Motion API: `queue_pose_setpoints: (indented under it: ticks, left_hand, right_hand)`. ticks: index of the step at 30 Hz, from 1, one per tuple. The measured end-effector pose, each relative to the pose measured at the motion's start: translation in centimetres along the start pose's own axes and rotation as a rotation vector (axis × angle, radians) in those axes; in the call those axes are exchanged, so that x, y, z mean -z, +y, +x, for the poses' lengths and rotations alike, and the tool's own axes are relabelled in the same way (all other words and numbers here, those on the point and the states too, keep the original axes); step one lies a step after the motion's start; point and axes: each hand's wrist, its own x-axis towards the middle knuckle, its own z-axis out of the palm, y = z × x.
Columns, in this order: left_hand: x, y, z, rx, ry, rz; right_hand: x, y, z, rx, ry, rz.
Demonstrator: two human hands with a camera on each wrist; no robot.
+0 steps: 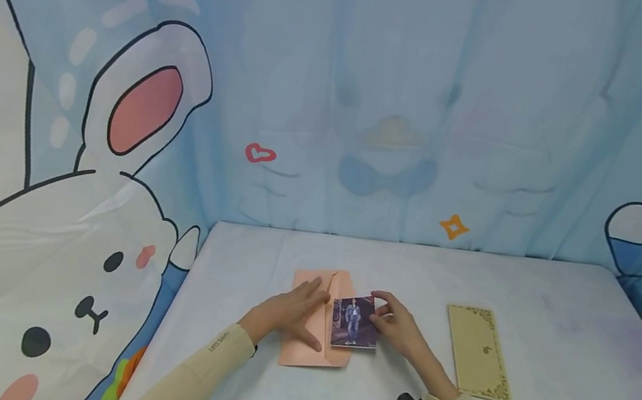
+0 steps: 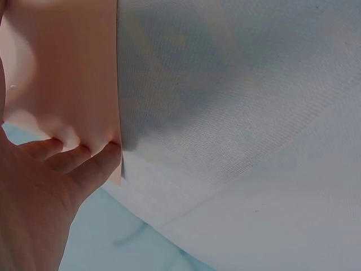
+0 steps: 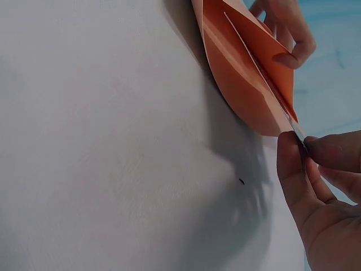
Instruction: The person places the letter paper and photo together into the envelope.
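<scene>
Photo [image 1: 355, 322] at envelope [image 1: 301, 358] mouth, edge pinched in right grip [image 1: 399, 323].
Right thumb and fingers [image 3: 293, 175] close together on photo's right edge; photo overlies flap [image 1: 336, 356], mouth gaping; how far it sits inside cannot be told. Left grip [image 1: 298, 306] spread wide across envelope, holding it by opposite edges. Envelope lies on white worktop [image 1: 581, 357]; gold card [image 1: 480, 354] with ornate border lies apart, right of right grip.
</scene>
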Motion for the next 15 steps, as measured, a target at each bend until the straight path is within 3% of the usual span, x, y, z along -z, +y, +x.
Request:
queue_pose_setpoints:
  ticks: [15]
  left_hand:
    - [-0.2,-0.1,0.3,0.031,-0.009,-0.012]
  right_hand:
    - [-1.6,-0.4,0.6,-0.033,-0.032,0.003]
